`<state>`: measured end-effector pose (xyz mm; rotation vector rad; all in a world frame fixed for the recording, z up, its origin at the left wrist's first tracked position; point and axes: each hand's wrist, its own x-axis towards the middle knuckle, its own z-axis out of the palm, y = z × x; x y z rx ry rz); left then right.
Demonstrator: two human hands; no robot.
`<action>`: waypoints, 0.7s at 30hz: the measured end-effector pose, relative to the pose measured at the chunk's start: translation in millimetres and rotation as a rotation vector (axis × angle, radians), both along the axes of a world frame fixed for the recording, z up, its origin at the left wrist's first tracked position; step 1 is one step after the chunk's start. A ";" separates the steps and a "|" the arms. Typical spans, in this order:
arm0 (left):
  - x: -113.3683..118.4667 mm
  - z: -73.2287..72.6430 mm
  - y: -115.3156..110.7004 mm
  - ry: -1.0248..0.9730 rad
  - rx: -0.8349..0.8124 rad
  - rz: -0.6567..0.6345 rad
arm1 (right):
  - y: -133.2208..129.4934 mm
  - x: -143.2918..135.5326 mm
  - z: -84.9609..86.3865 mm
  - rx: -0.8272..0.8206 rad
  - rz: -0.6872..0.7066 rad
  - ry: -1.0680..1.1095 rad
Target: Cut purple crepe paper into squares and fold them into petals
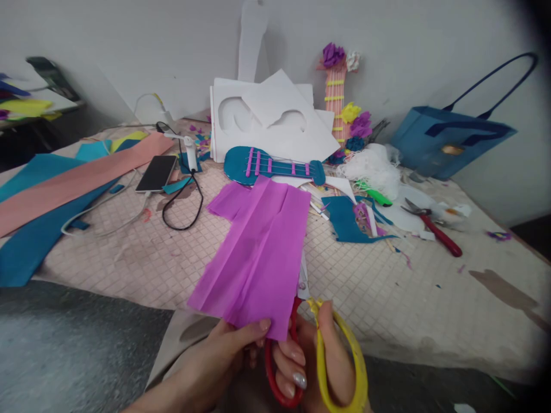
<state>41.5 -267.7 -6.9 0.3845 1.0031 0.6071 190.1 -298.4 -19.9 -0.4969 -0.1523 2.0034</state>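
Note:
My left hand [228, 355] pinches the near edge of a purple sheet of crepe paper [262, 246], thumb on top. The paper is creased and stretches out over the table's front edge. In my right hand [305, 361] is a pair of scissors [359, 367] with one red and one yellow handle. Their blades point away from me at the paper's right edge and are partly hidden by it. Beyond the paper's far end lies a small blue guitar model [275, 163] with purple strips across it.
Coloured paper strips [86, 172], a phone [156, 173] and cables lie on the left. White cut boards [275, 115] and a flower-trimmed pink piece [336, 103] lean at the back. Paper scraps [348, 218], red-handled pliers [439, 232] and a blue bag [447, 137] are on the right.

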 end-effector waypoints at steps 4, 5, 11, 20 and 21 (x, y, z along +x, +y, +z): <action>0.8 3.3 1.2 0.012 -0.020 -0.006 | 1.0 -1.1 -1.3 0.010 0.019 -0.025; 0.8 4.0 1.1 0.011 -0.017 -0.011 | 1.7 -1.6 0.8 -0.011 -0.001 -0.049; -0.8 2.6 -0.6 -0.059 0.079 -0.072 | 6.8 -1.5 16.0 -0.095 -0.029 -0.143; 1.6 9.4 0.4 -0.042 0.054 -0.080 | 10.2 -4.1 16.5 -0.049 -0.024 -0.177; 1.5 8.7 0.2 -0.023 0.046 -0.062 | 9.8 -4.2 15.3 -0.033 -0.014 -0.183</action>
